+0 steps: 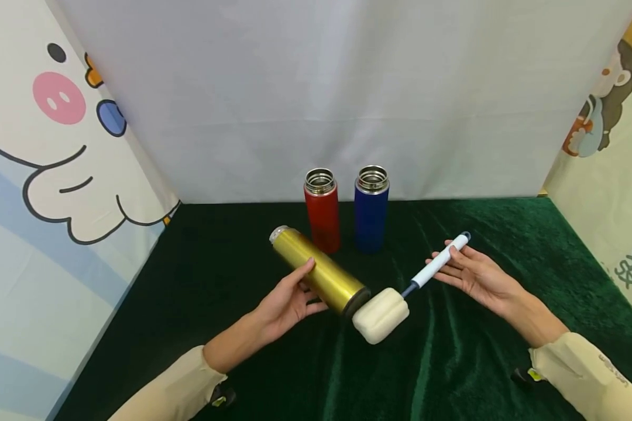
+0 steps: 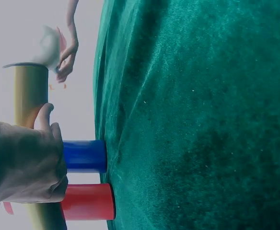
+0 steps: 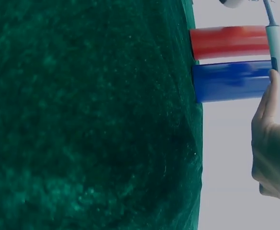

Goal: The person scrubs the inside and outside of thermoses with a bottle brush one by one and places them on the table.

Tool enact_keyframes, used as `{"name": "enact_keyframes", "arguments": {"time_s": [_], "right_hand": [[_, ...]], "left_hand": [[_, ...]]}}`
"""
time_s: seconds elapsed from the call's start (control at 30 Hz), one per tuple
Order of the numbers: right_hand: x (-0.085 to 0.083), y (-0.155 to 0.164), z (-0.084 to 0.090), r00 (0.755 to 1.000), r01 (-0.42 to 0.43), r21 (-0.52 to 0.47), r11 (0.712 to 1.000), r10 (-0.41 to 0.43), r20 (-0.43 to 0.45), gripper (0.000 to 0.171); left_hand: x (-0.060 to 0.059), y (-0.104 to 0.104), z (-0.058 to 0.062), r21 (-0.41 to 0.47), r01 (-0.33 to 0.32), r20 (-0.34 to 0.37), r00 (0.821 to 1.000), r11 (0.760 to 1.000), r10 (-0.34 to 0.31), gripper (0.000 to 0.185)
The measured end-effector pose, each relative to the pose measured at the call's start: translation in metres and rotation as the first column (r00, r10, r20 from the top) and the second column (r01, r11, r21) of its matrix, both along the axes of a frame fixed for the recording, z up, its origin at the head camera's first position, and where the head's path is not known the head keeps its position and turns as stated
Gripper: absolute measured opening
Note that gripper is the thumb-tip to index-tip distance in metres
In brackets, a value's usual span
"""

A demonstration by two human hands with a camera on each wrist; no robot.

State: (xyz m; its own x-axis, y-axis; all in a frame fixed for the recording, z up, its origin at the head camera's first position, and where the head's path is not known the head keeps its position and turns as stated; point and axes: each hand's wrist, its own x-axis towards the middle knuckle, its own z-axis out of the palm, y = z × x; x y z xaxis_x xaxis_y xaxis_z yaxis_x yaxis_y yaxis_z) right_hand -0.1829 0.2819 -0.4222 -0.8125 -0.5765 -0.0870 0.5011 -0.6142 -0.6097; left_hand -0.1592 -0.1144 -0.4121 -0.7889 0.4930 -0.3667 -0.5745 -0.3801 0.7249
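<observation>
Gold flask (image 1: 318, 270): cylindrical, metallic, lying tilted above the near-centre of the table, its capped pale end pointing far-left and its dark-rimmed end pointing near-right. Held off the cloth by the left hand (image 1: 287, 304), whose fingers wrap under the body with the thumb on top; the left wrist view shows the thumb (image 2: 45, 116) pressed against the gold wall.

Bottle brush (image 1: 412, 286): cream sponge head (image 1: 381, 315) at the near end, dark neck, white handle (image 1: 442, 259) with a blue tip rising to the far right. The sponge head sits just beside the flask's dark-rimmed end, touching or nearly so; which, cannot be told. Held by the right hand (image 1: 476, 273), palm up, handle lying across the fingers with the thumb closed over it.

Red flask (image 1: 322, 209): upright, lid off, steel rim showing, far centre of the table, just behind the gold flask.

Blue flask (image 1: 371, 207): upright, lid off, steel rim showing, just to the right of the red flask, close but apart from it.

Green velvet cloth (image 1: 479, 351): covers the table, creased near the centre.

White backdrop (image 1: 321, 88): hangs behind the table.

Cartoon panels: one at the left (image 1: 47, 164) with a pink-snouted figure, one at the right (image 1: 605, 117) with a bear figure.

Beige sleeves (image 1: 590, 374): on both forearms.
</observation>
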Motion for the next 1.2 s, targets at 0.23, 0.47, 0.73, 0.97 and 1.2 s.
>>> {"name": "enact_keyframes", "arguments": {"time_s": [0.23,0.47,0.73,0.97,1.2], "right_hand": [[0.001,-0.007,0.003,0.999,0.025,0.013,1.000,-0.024,-0.022,0.027],[0.001,-0.012,0.003,0.999,0.038,-0.020,0.999,-0.038,-0.005,0.027],[0.001,-0.014,0.002,0.998,0.050,0.048,0.998,-0.049,-0.026,0.029],[0.001,-0.018,0.000,0.997,0.001,-0.016,1.000,-0.003,-0.076,0.031],[0.001,-0.020,0.003,0.997,-0.022,-0.087,0.996,0.015,-0.080,0.032]], "left_hand": [[0.000,0.000,0.001,0.014,0.005,0.022,1.000,1.000,-0.005,0.064],[-0.001,0.000,0.002,0.031,0.006,0.016,1.000,0.999,-0.007,0.063],[-0.002,0.000,0.003,0.039,0.009,0.024,1.000,0.999,-0.010,0.063],[-0.002,0.002,0.002,0.045,0.019,0.025,0.999,0.999,-0.020,0.063],[-0.002,0.003,0.002,0.049,0.018,0.028,0.999,0.999,-0.020,0.062]]}}
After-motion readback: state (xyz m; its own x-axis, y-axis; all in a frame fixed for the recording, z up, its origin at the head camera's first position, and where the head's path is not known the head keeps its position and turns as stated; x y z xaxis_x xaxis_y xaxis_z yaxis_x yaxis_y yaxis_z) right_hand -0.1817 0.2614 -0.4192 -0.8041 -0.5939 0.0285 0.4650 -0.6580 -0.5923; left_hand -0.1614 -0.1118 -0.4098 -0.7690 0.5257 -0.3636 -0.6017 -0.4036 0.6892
